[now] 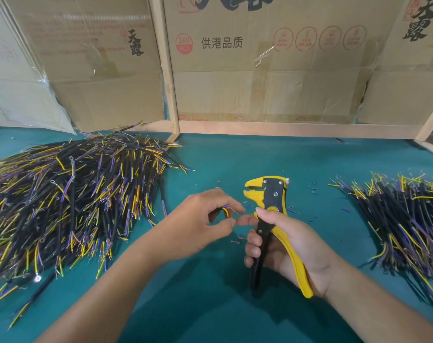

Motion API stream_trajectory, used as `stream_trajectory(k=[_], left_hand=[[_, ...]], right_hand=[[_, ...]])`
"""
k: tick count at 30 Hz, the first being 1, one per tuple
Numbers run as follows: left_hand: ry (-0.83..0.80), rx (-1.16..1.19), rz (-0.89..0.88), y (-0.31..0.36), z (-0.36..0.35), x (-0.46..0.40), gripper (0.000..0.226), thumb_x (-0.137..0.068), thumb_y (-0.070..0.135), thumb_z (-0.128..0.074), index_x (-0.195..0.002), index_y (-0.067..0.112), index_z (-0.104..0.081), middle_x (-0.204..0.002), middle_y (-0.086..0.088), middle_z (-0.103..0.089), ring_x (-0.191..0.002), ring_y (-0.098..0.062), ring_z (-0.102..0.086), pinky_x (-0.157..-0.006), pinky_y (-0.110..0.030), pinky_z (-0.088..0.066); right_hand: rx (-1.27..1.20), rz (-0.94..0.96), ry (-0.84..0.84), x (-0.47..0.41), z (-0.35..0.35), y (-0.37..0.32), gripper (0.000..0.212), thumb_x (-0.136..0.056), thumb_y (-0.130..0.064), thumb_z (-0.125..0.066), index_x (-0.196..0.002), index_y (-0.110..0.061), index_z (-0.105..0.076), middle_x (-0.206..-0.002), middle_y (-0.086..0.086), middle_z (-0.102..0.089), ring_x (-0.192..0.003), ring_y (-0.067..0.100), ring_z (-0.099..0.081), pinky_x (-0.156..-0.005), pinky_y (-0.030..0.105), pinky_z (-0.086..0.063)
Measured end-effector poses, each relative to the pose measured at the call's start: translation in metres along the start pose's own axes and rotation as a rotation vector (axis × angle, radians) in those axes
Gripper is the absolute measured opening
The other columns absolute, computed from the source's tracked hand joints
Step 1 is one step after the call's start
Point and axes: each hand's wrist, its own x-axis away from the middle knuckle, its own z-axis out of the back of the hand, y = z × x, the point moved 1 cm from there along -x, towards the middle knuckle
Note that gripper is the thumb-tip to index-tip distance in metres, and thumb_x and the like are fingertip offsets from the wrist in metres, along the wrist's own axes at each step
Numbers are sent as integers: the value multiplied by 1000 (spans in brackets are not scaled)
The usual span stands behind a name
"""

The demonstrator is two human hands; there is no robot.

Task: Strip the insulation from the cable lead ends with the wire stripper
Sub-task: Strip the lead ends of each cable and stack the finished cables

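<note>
My right hand (288,246) grips the handles of a yellow and black wire stripper (269,201), held upright with its jaws pointing left and slightly apart. My left hand (200,224) pinches a short cable (226,211) between thumb and fingers; its yellow and purple leads stick out just left of the stripper, below the jaws. The lead ends are not inside the jaws.
A large heap of black cables with yellow and purple leads (69,199) covers the left of the green table (210,305). A smaller pile (406,224) lies at the right. Bits of cut insulation (236,241) are scattered around the stripper. Cardboard boxes (260,58) and a wooden frame (284,131) stand behind.
</note>
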Motion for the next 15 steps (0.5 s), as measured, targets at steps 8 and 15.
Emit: stream_trajectory(k=[8, 15], left_hand=[[79, 88, 66, 0, -5, -3, 28, -95, 30, -50, -88, 24, -76, -74, -3, -57, -69, -22, -50, -67, -34, -40], [174, 24, 18, 0, -7, -3, 35, -98, 39, -49, -79, 20, -72, -65, -3, -48, -53, -11, -37, -50, -19, -27]], right_hand=[[10, -6, 22, -1, 2, 0, 54, -86, -36, -67, -116, 8, -65, -69, 10, -46, -58, 25, -47, -60, 41, -51], [3, 1, 12, -1, 3, 1, 48, -87, -36, -67, -111, 6, -69, -70, 11, -47, -59, 26, -48, -61, 42, -51]])
